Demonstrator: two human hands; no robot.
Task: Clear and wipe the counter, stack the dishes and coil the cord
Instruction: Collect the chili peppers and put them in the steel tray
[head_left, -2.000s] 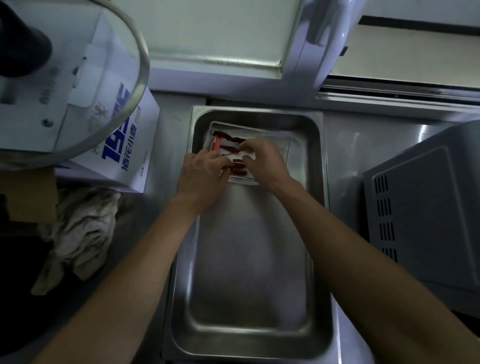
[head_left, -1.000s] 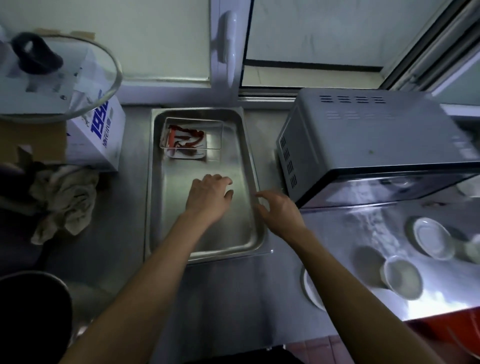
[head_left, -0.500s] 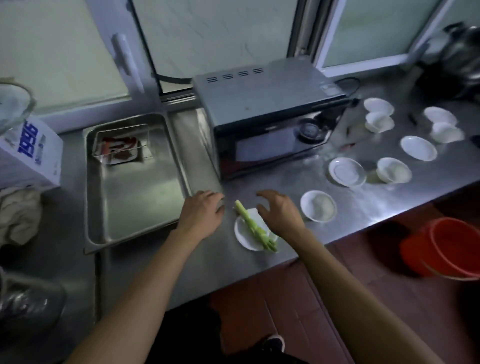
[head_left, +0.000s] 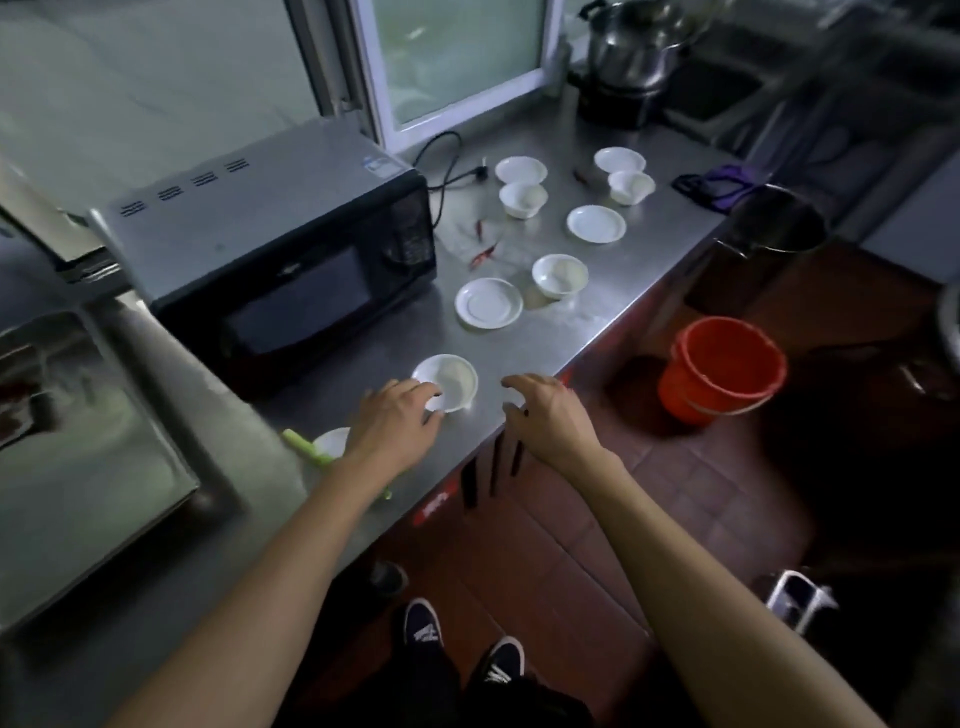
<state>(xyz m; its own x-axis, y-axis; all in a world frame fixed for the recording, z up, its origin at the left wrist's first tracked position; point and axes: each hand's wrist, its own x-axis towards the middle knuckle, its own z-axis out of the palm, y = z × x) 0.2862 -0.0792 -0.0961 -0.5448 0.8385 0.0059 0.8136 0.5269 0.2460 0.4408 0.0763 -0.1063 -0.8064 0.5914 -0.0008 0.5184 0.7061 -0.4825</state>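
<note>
A: What are the hands doing?

B: The left hand (head_left: 397, 421) is reaching over the counter (head_left: 363, 358), fingers loosely spread and lying against the near rim of a bowl (head_left: 448, 380), gripping nothing. The right hand (head_left: 545, 415) is hovering at the counter edge, fingers relaxed and empty.

A: Where are the dishes sitting?

B: A plate (head_left: 331, 441) with a green stalk (head_left: 304, 446) is lying just left of the left wrist. More dishes (head_left: 488, 303) are sitting spread out beyond both hands, and the cord (head_left: 441, 161) is trailing unwound farther back, beside the microwave (head_left: 291, 249).
</note>
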